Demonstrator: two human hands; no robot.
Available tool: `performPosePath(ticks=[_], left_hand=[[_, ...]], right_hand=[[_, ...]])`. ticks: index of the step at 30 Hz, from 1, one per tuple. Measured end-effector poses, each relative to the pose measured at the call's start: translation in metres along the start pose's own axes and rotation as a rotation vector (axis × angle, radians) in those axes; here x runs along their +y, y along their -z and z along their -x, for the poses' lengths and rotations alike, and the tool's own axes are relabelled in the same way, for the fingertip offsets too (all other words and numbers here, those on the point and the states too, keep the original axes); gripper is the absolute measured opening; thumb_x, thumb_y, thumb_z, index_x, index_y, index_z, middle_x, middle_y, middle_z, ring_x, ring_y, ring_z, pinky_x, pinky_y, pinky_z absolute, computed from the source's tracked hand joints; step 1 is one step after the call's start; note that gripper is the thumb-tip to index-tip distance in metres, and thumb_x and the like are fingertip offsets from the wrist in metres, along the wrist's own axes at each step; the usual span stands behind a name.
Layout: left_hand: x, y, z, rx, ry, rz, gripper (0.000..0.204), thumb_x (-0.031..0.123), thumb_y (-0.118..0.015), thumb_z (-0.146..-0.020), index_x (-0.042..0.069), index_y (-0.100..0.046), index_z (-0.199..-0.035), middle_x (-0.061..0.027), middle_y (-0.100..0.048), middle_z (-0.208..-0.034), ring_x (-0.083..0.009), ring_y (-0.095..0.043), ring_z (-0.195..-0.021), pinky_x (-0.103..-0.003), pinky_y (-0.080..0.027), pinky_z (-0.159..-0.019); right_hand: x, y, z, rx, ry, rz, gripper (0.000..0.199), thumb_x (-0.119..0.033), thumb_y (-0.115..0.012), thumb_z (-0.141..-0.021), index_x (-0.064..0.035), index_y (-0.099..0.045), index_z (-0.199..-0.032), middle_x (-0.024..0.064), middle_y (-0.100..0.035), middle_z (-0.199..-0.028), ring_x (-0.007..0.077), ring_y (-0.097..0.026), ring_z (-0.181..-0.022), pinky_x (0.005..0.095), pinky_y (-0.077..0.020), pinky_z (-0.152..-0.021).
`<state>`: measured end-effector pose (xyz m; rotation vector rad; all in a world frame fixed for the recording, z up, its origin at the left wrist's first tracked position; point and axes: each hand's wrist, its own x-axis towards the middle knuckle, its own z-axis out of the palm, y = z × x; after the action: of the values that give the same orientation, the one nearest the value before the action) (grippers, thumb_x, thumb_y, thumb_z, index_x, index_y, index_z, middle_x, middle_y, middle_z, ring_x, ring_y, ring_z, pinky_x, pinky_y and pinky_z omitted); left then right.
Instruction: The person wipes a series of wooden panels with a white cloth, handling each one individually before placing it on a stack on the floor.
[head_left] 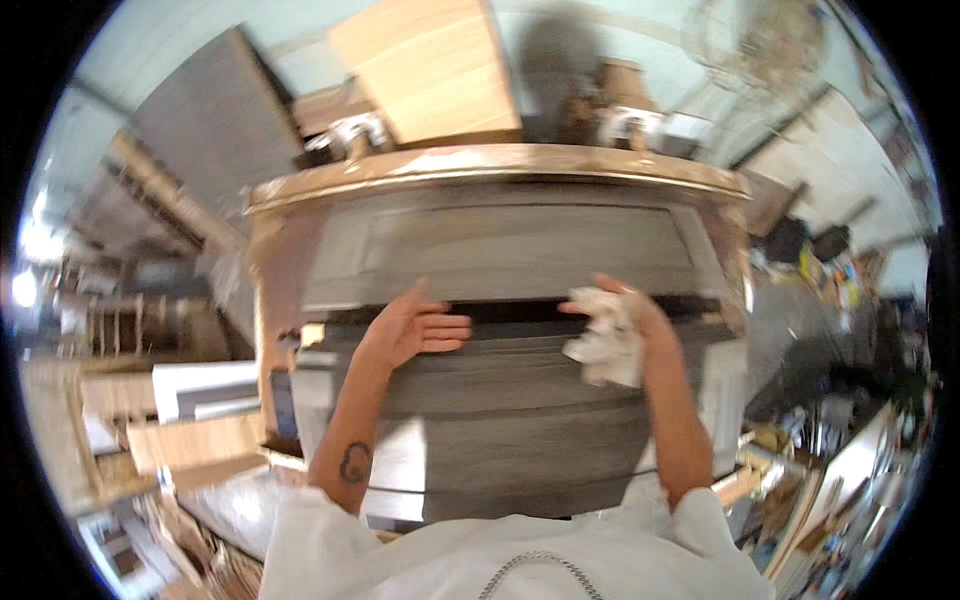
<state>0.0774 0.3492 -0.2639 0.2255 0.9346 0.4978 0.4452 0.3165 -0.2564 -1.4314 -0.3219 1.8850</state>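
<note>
Two grey wood-grained panels lie before me on a workbench (480,165) with a light wooden edge. The far panel (530,240) has a recessed rectangle in its face, and the near panel (520,400) reaches down towards my body. A dark gap runs crosswise between them. My left hand (418,328) is open above the left end of this gap, its fingers stretched out to the right and holding nothing. At the right, my right hand (640,312) is closed round a crumpled white cloth (610,345) that hangs over the near panel. Motion blurs the picture slightly, so contact cannot be told.
Behind the bench lean a pale wooden board (430,70) and a dark grey panel (215,120). Two clamp-like fittings (358,135) sit at its far edge. Wood pieces (195,440) crowd the left; boards and clutter (830,490) fill the right.
</note>
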Motion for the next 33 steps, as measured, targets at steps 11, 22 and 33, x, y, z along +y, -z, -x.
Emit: performPosePath(ticks=[11,22,33], left_hand=[[0.083,0.145,-0.110,1.227,-0.252,-1.274,0.109,0.068,-0.064,-0.074,-0.004,-0.022,-0.144,-0.0306,-0.024,-0.147,-0.0404,-0.017,-0.141,-0.058,-0.015,-0.110],[0.066,0.144,-0.105,1.250,-0.029,-1.333,0.117,0.073,-0.061,-0.072,0.006,-0.005,-0.151,-0.0318,-0.011,-0.151,-0.0471,-0.011,-0.140,-0.066,-0.016,-0.106],[0.076,0.130,-0.110,1.172,0.003,-1.355,0.113,0.066,-0.062,-0.077,0.007,0.000,-0.150,-0.0326,-0.005,-0.151,-0.0497,-0.008,-0.140,-0.067,-0.011,-0.107]], right_hand=[[-0.102,0.333,-0.171,1.077,0.338,1.435,0.089,-0.067,-0.061,-0.077,0.0069,-0.052,-0.126,0.0278,-0.053,-0.126,0.0418,-0.049,-0.120,0.0459,-0.0389,-0.100],[-0.058,0.282,-0.145,0.844,0.246,1.642,0.103,-0.075,-0.056,-0.072,-0.0088,-0.028,-0.146,0.0322,-0.037,-0.140,0.0484,-0.037,-0.128,0.0528,-0.0327,-0.104],[-0.060,0.286,-0.130,0.807,0.192,1.679,0.093,-0.064,-0.058,-0.081,-0.0113,-0.023,-0.150,0.0205,-0.037,-0.146,0.0432,-0.036,-0.133,0.0493,-0.0300,-0.108]])
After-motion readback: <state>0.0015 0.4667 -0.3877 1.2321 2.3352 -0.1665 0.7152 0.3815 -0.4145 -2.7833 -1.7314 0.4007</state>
